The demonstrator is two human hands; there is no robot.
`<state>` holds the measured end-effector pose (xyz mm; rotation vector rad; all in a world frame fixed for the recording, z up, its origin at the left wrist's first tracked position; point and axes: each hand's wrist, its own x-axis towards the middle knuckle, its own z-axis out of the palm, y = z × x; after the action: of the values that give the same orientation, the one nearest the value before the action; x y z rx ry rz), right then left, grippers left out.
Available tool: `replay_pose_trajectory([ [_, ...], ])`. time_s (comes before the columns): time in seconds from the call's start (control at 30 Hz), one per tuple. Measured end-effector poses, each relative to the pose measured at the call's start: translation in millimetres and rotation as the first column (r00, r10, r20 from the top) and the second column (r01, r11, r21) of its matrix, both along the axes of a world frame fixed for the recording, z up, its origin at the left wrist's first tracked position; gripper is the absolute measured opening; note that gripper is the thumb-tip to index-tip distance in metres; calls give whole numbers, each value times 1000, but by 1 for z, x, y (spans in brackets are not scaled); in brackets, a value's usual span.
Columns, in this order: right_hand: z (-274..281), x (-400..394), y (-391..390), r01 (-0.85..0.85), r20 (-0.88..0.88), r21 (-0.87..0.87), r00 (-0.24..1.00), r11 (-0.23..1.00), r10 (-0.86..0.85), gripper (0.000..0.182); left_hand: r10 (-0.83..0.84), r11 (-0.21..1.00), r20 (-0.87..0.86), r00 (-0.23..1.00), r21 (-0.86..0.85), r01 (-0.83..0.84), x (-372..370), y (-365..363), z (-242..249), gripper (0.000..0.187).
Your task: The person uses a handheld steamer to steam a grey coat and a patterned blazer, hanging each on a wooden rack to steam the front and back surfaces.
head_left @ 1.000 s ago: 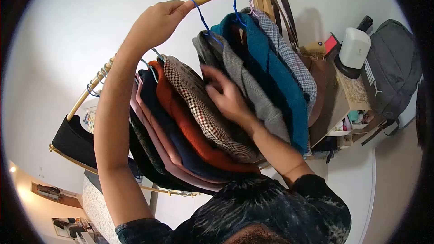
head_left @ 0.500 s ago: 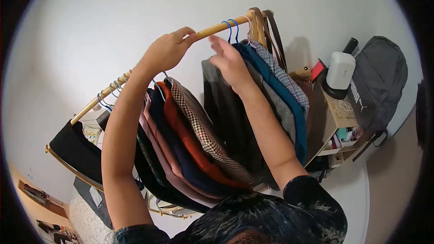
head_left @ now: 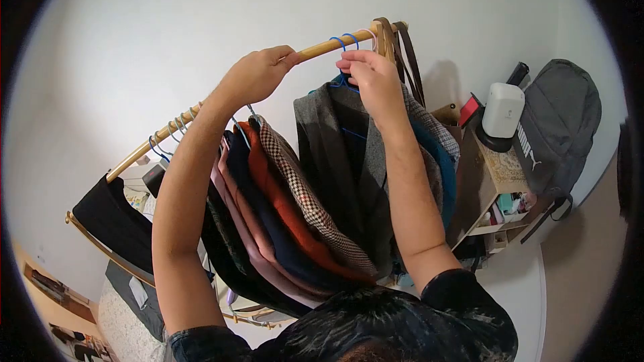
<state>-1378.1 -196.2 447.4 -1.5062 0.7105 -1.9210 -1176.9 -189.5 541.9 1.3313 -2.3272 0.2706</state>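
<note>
My left hand (head_left: 260, 74) is closed around the wooden rail (head_left: 329, 47) of a clothes rack, near its middle. Farther right, my right hand (head_left: 372, 80) has its bent fingers at the neck of a blue hanger (head_left: 343, 79), just below the rail. A dark grey coat (head_left: 329, 134) hangs from that hanger, its front partly turned towards me. Behind my right forearm are a teal garment (head_left: 448, 191) and a checked garment (head_left: 436, 131). Left of the coat hang a houndstooth jacket (head_left: 295, 177), an orange garment (head_left: 265, 181) and a navy garment (head_left: 243, 167).
Brown straps (head_left: 408, 53) loop over the rail's right end. Beside the rack, a shelf unit (head_left: 503, 167) carries a white device (head_left: 504, 112), with a dark grey backpack (head_left: 562, 117) next to it. Black cloth (head_left: 111, 211) drapes over the rack's left end.
My right hand has moved right to the blue hanger, its fingers now more bent. The grey coat's front shows more fully. My left hand stays on the rail.
</note>
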Motion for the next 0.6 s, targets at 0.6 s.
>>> replay_pose_trajectory([
  [0.6,-4,6,14,381,53,-180,924,907,-378,41,-25,992,-167,986,115,44,3,4,6,34],
])
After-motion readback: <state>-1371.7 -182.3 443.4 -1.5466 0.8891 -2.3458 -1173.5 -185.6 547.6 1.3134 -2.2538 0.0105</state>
